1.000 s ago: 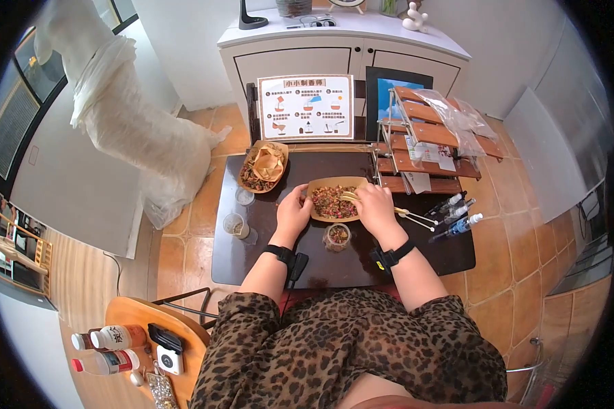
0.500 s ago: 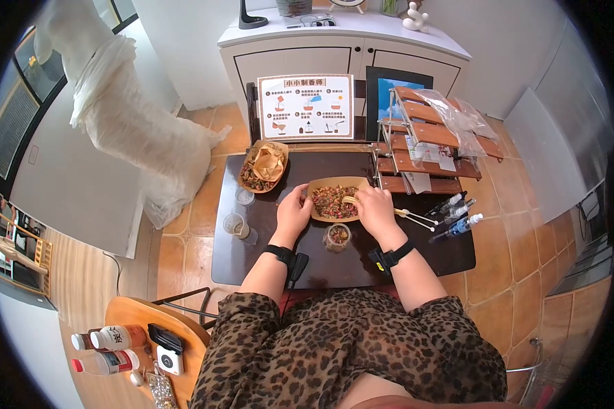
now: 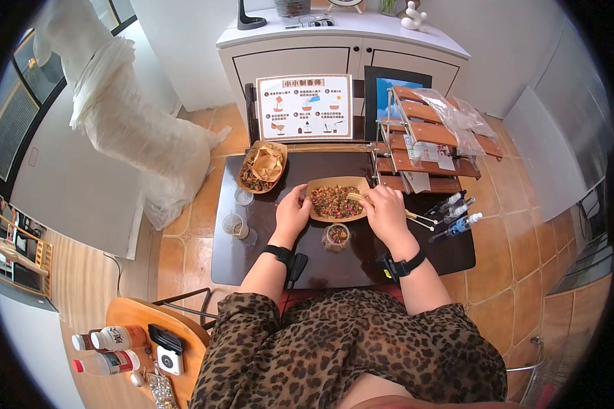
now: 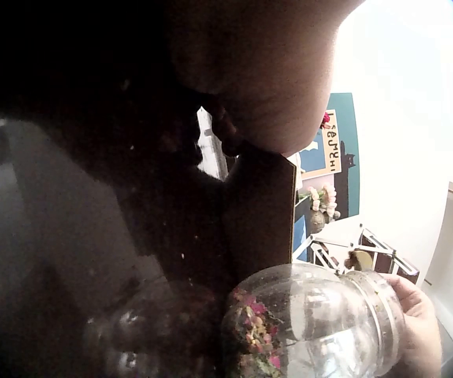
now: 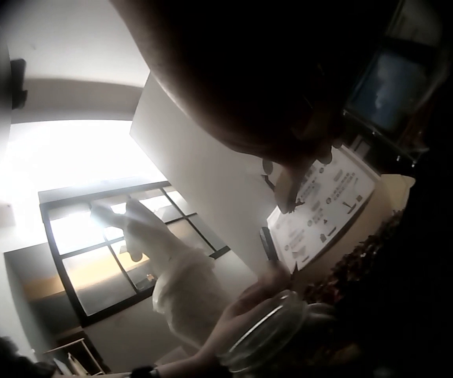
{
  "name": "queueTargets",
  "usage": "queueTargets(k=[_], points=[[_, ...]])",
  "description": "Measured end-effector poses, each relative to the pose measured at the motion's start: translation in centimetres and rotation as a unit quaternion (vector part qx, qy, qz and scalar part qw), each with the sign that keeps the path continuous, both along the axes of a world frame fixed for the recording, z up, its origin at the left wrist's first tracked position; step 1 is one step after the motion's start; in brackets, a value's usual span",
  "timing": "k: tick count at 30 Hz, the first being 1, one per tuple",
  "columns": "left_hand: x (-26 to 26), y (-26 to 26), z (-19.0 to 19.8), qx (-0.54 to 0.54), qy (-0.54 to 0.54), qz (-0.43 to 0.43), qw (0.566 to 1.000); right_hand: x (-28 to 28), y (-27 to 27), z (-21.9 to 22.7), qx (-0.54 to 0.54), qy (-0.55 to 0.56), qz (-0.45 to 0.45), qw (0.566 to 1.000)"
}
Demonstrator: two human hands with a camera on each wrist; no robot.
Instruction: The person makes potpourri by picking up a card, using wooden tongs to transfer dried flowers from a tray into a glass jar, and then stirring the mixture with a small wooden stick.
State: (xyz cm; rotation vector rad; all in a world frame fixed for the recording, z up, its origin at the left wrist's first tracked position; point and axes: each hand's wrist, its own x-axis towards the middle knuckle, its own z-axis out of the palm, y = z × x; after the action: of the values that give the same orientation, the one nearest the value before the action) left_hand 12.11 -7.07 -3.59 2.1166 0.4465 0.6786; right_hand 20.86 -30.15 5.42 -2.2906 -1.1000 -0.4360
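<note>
A brown paper tray [image 3: 318, 182] full of dried flower bits [image 3: 334, 202] stands on the dark table. My left hand [image 3: 293, 214] grips the tray by its left end. Over the right end, my right hand [image 3: 387, 213] pinches a slim gold-coloured utensil [image 3: 355, 197], whose far end dips into the dried flowers. Just in front of the tray is a clear glass jar [image 3: 336, 236] partly filled with the same mix; the left wrist view shows the jar [image 4: 313, 323] up close. In that view the left hand [image 4: 262, 87] is dark, with its fingertips by the tray's side.
A second paper tray [image 3: 282, 150] with dried flowers and crumpled paper sits at the back left. Plastic cups [image 3: 235, 225] stand at the left. To the right are white-tipped sticks [image 3: 424, 222], small bottles [image 3: 467, 222] and a wooden rack [image 3: 423, 160]. A printed sign [image 3: 305, 108] stands behind.
My right hand has shifted a little to the right and toward me with the gold-coloured utensil, which now points left into the mix. The left hand has stayed at the tray.
</note>
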Motion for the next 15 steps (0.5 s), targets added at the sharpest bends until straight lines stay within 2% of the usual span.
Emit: queueTargets(k=[8,15], points=[[-0.1,-0.2,0.6,-0.018,0.017,-0.002,1.0,-3.0,-0.9,4.4,0.028,-0.011,0.04,0.999],[-0.1,-0.1,0.4,-0.023,0.022,-0.003,0.999,-4.2,-1.3,5.6,0.01,-0.014,0.055,0.998]])
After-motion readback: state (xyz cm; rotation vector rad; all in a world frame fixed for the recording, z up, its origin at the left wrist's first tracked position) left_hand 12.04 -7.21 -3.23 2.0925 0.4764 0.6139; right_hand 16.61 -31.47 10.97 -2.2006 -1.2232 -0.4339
